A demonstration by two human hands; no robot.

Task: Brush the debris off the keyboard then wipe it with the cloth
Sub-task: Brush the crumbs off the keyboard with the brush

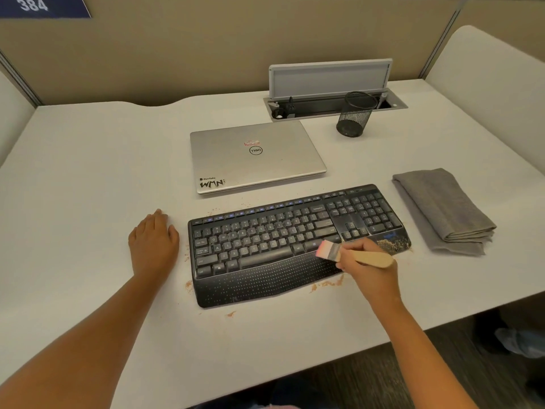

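Now the keyboard lies on the desk; the right hand grips a brush over its right palm rest, beside remaining debris, the left hand rests flat just left of it, and the folded cloth sits right of it

Both forearms are showing bare all the way up, left hand and right hand wearing no rings, watch or gloves.

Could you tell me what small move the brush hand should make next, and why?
Probably sweep the brush, held by the right hand, rightward to push the debris pile off the keyboard corner; the cloth lies untouched.
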